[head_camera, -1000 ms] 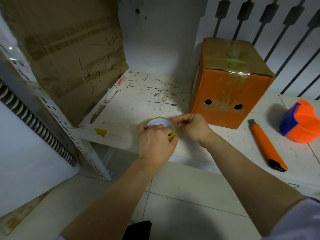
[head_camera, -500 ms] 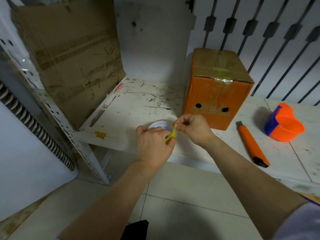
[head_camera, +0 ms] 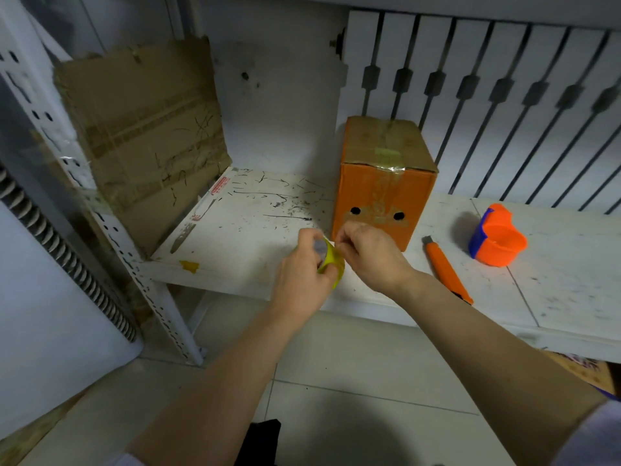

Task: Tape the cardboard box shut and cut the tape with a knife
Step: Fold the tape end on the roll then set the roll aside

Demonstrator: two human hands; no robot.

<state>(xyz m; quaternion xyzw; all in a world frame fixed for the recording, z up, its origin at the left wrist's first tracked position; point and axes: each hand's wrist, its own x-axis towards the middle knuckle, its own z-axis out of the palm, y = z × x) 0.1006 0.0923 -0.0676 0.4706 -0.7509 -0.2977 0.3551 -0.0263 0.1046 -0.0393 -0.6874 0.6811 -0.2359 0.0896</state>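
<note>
An orange cardboard box point(head_camera: 383, 193) stands upright on the white shelf point(head_camera: 255, 230), its brown top flaps closed with old clear tape across them. In front of it my left hand point(head_camera: 302, 280) holds a yellow roll of tape point(head_camera: 331, 262), tilted on edge above the shelf. My right hand point(head_camera: 369, 253) pinches the roll's loose end at its upper right, just short of the box's front face. An orange utility knife point(head_camera: 445, 267) lies on the shelf to the right of my right wrist.
An orange and blue plastic cup point(head_camera: 497, 238) sits right of the knife. A flat sheet of brown cardboard point(head_camera: 148, 136) leans against the perforated metal rack at the left. Dark vertical bars line the wall behind. Tiled floor lies below the shelf's front edge.
The roll has been lifted off the shelf and tipped from flat onto its edge. My right hand's fingers have gone from picking at the roll to pinching the tape end. The head camera pulled back and up.
</note>
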